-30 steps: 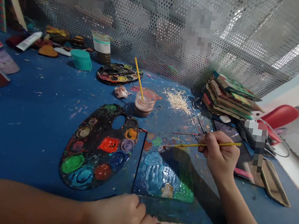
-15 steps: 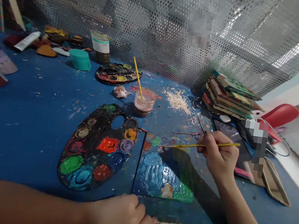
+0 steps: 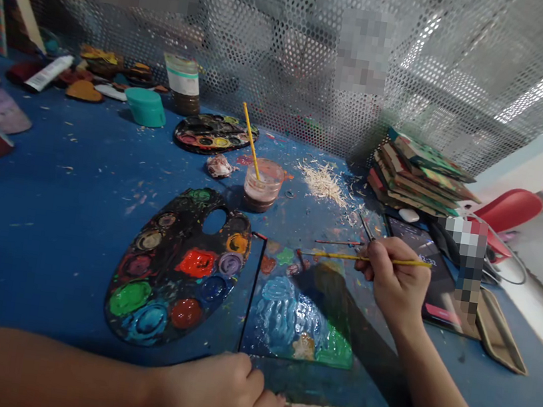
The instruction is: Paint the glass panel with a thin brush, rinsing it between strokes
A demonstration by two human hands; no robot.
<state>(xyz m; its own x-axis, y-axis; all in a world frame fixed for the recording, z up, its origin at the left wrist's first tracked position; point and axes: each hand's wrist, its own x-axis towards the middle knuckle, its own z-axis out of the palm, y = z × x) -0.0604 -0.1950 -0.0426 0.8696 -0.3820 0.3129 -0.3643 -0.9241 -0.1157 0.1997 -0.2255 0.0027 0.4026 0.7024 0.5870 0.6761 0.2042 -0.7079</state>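
Observation:
My right hand (image 3: 394, 281) pinches a yellow paintbrush (image 3: 409, 263) held almost level. Its tip hovers over or touches the upper part of a small square painting (image 3: 275, 318); I cannot tell which. That painting has wet, raised light blue strokes, a pale star shape, green at the lower right and several small coloured blotches. My left hand (image 3: 229, 396) is closed near the table's front edge, just below the painting, its fingers curled under and partly hidden. Left of the painting lies a black oval palette (image 3: 176, 237) with wells of red, green, blue and orange paint.
Behind the painting stands a cup of cloudy water (image 3: 262, 189) with a yellow stick in it. Nearby are a second palette (image 3: 204, 143), wood shavings (image 3: 325, 183) and a thin brush (image 3: 339, 243). A tablet-like screen (image 3: 412, 240) and stacked boards (image 3: 417, 177) are on the right.
The brush tip has moved slightly up, away from the blotch near the painting's upper middle, and the brush is now more level. My left hand has stayed still.

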